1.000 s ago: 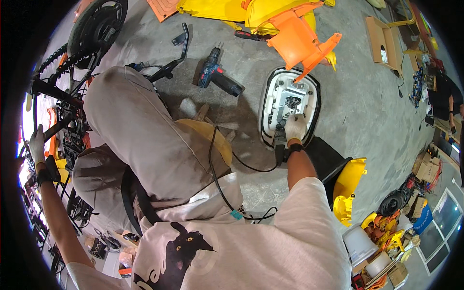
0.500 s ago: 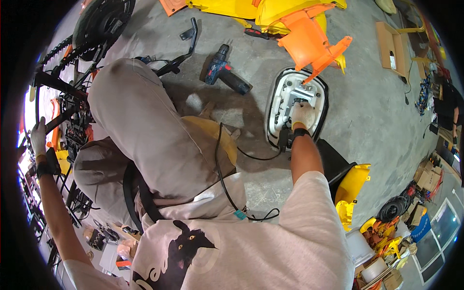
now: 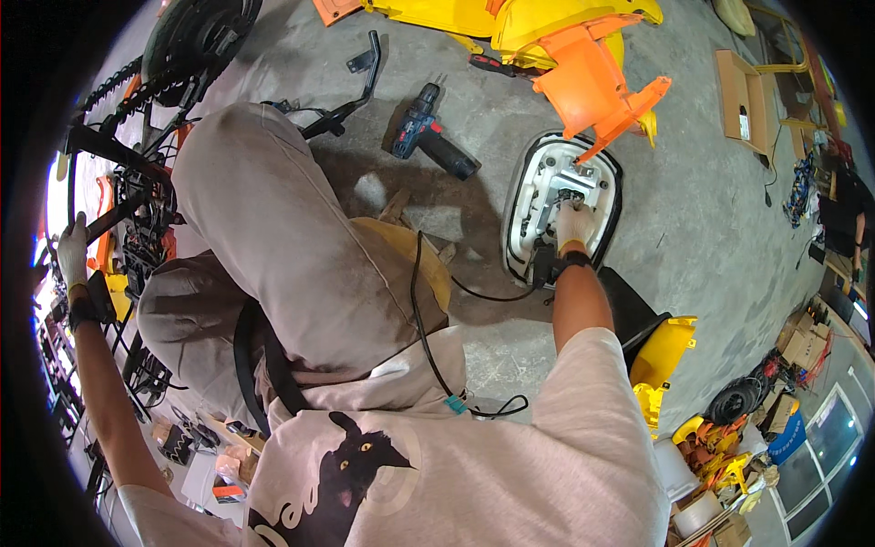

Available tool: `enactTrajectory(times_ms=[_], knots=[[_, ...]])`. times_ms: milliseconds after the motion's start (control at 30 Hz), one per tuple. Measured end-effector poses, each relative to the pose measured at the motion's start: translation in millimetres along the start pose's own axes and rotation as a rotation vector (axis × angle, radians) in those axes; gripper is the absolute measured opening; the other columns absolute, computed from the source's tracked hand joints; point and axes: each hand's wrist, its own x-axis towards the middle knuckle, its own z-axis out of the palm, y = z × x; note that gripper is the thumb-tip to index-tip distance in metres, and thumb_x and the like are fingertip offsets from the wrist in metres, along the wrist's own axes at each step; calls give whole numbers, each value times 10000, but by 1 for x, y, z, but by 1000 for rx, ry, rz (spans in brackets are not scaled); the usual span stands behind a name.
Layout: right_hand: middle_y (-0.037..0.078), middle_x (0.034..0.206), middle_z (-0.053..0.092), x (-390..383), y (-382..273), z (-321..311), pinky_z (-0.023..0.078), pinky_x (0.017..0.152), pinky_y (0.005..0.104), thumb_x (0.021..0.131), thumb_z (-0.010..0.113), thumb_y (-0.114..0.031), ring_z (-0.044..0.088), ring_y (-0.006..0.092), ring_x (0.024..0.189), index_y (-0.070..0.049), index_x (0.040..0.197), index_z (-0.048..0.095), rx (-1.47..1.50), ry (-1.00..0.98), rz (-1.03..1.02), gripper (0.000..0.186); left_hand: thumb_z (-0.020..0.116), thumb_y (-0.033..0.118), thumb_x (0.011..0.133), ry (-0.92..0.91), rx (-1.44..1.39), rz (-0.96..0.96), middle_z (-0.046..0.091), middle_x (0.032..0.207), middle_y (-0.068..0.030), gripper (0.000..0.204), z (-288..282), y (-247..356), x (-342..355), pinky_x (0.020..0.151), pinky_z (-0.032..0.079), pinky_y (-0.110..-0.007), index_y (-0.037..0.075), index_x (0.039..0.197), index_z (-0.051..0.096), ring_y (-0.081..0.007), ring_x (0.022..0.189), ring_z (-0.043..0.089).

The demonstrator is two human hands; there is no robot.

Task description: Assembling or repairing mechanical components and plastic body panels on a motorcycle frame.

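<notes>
My right hand, in a pale glove, reaches into an upturned seat with a white underside and black rim, lying on the floor. Its fingers are drawn together over small dark pieces by the metal bracket; what they pinch is too small to make out. Far to the left, my gloved left hand is closed around a black frame tube of a partly stripped vehicle. A dark strapped device sits at my right wrist.
A cordless drill and a bent black lever lie ahead on the concrete. An orange plastic panel overhangs the seat's far edge. Yellow panels lie beyond; another yellow piece stands near right. A black cable crosses my lap.
My right hand has shifted slightly nearer over the seat, uncovering more of the bracket and dark pieces. The left hand keeps its grip on the tube. The view has shifted slightly.
</notes>
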Motion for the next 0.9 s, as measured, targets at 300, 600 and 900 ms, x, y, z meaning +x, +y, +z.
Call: enactTrajectory(times_ms=[300, 600, 900], knots=[[67, 907, 633, -32, 28, -38, 517, 611, 259, 943, 552, -112, 622, 187, 769, -48, 922, 599, 1393, -663, 481, 82, 568, 603, 949, -77, -63, -16, 659, 776, -101, 633, 6, -9, 15, 706, 461, -376, -18, 948, 690, -223, 738, 599], [92, 891, 621, -69, -11, -48, 518, 727, 380, 926, 493, -171, 592, 257, 815, -64, 871, 596, 1568, -672, 573, 159, 592, 587, 948, -34, 35, -21, 649, 786, -76, 623, -4, 7, 2, 727, 454, -356, -28, 915, 683, -200, 760, 577], [12, 631, 516, -35, 18, -41, 401, 477, 336, 1037, 441, -344, 480, 181, 504, -131, 795, 566, 1363, -917, 466, 346, 591, 612, 945, -103, 23, -1, 661, 789, -81, 651, -5, 7, 2, 746, 465, -353, -31, 919, 684, -201, 768, 594]])
